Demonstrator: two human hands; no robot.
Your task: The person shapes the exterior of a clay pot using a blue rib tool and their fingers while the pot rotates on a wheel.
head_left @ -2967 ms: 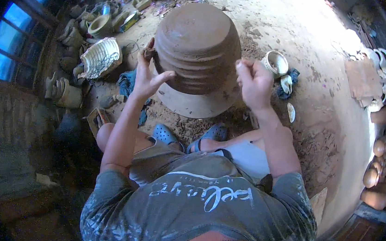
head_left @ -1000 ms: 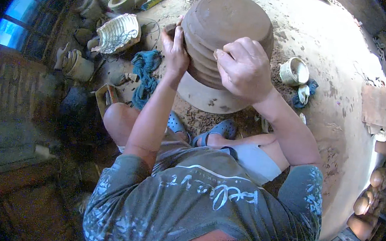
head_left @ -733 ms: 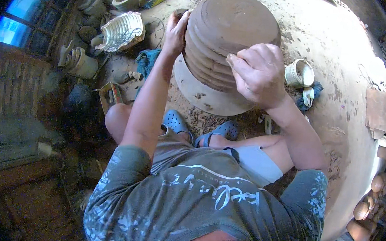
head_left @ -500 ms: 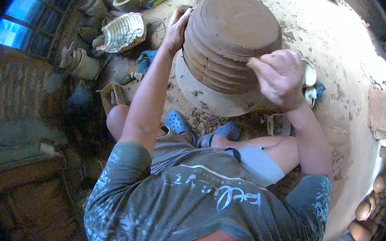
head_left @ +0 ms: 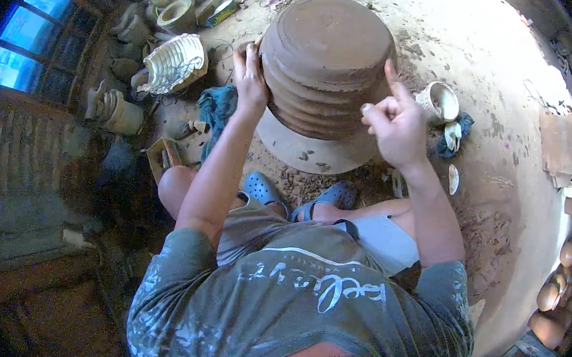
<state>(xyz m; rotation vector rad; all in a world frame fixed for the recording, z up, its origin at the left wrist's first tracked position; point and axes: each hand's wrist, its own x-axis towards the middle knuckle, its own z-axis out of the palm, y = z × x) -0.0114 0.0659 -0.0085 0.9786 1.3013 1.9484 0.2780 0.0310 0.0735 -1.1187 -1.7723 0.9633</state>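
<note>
A large brown clay pot [head_left: 332,42] stands upside down in front of me, its broad flat base facing up and ridges running round its side. It rests on a round pale wheel or board [head_left: 302,149]. My left hand [head_left: 250,82] lies against the pot's left side with its fingers stretched upward and apart. At the pot's right side is my right hand [head_left: 398,124], index finger extended along the wall near the upper edge. Its thumb sticks out toward the pot, and the other fingers are curled. Nothing shows in either hand.
Right of the pot stand a clay-smeared white bucket [head_left: 438,102] and a dark blue cloth [head_left: 457,136]. On the left lie a ribbed white mould piece [head_left: 176,63], a teal cloth [head_left: 217,106] and a wooden box [head_left: 162,158]. Clay crumbs litter the floor; several pots [head_left: 547,331] line the right edge.
My right hand has gone from a closed, pinch-like shape to an extended index finger at the pot's right side. My left hand has shifted slightly down the left side. The view has shifted a little.
</note>
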